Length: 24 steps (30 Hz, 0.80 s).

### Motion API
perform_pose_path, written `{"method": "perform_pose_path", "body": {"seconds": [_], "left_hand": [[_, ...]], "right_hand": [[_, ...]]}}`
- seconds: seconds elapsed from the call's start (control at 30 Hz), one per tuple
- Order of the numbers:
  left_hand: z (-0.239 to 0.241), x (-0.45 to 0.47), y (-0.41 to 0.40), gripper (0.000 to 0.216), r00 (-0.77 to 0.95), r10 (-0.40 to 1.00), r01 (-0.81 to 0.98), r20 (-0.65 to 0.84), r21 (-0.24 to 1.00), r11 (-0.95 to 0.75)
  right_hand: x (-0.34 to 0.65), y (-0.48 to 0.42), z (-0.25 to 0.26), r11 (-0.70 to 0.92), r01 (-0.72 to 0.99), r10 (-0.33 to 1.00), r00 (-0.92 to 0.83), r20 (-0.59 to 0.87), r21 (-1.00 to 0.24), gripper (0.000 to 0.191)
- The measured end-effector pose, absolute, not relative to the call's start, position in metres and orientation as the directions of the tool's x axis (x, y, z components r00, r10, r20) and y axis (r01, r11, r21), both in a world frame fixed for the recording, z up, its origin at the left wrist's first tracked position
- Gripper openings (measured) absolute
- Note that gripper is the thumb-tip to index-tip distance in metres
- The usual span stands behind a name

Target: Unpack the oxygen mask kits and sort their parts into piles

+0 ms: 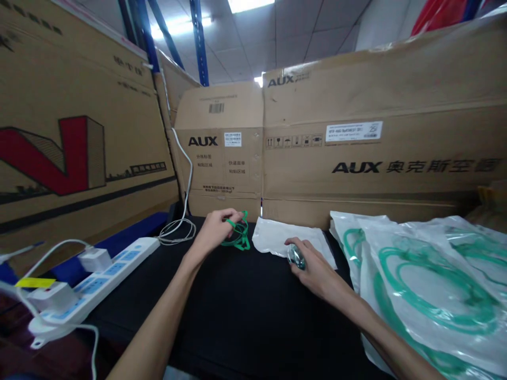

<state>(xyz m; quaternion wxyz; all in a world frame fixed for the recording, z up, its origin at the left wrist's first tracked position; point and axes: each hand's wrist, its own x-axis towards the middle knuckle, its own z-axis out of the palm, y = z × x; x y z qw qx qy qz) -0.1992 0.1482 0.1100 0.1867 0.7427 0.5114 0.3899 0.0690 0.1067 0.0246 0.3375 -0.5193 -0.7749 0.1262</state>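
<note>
My left hand (216, 229) is closed round a coil of green tubing (238, 236) that rests on the black table (237, 311) near its far edge. My right hand (312, 266) lies a little to the right, its fingers curled over a small clear plastic piece (296, 256). That piece sits at the near edge of a flat white plastic bag (277, 236), which lies between my two hands.
A stack of clear bags holding green tubing coils (428, 285) covers the right side. A white power strip with plugs (89, 282) and a coiled white cable (178, 229) lie at the left. Large cardboard boxes (356, 148) wall in the back and left.
</note>
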Motion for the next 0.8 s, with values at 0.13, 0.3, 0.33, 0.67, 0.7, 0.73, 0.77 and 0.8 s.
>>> {"method": "perform_pose_path", "body": {"seconds": [0.13,0.3,0.33,0.67,0.7,0.73,0.77,0.8], "left_hand": [[0.132,-0.221,0.174,0.038,0.048,0.921,0.7,0.386,0.645,-0.306],[0.146,-0.244,0.164,0.032,-0.024,0.94,0.784,0.339,0.59,-0.193],[0.147,-0.25,0.155,0.031,-0.038,0.947,0.8,0.32,0.577,-0.164],[0.1,-0.322,0.087,0.017,-0.145,0.988,0.868,-0.048,0.474,0.151],[0.093,-0.324,0.087,0.018,-0.131,0.988,0.869,-0.078,0.47,0.152],[0.087,-0.325,0.088,0.022,-0.114,0.989,0.872,-0.098,0.467,0.146],[0.083,-0.325,0.089,0.028,-0.094,0.99,0.876,-0.109,0.464,0.134],[0.08,-0.324,0.09,0.035,-0.071,0.991,0.879,-0.111,0.462,0.115]], "right_hand": [[0.069,0.105,0.025,0.426,0.714,0.894,-0.236,0.382,-0.555,0.047],[0.069,0.105,0.025,0.441,0.697,0.89,-0.256,0.378,-0.566,0.045],[0.069,0.105,0.024,0.445,0.692,0.888,-0.261,0.378,-0.569,0.045],[0.069,0.108,0.018,0.484,0.646,0.875,-0.345,0.339,-0.59,0.049],[0.068,0.107,0.019,0.482,0.646,0.876,-0.353,0.328,-0.592,0.049],[0.067,0.107,0.019,0.478,0.648,0.878,-0.358,0.317,-0.593,0.048],[0.067,0.106,0.02,0.474,0.651,0.881,-0.362,0.306,-0.593,0.048],[0.066,0.106,0.02,0.468,0.656,0.884,-0.363,0.295,-0.592,0.048]]}}
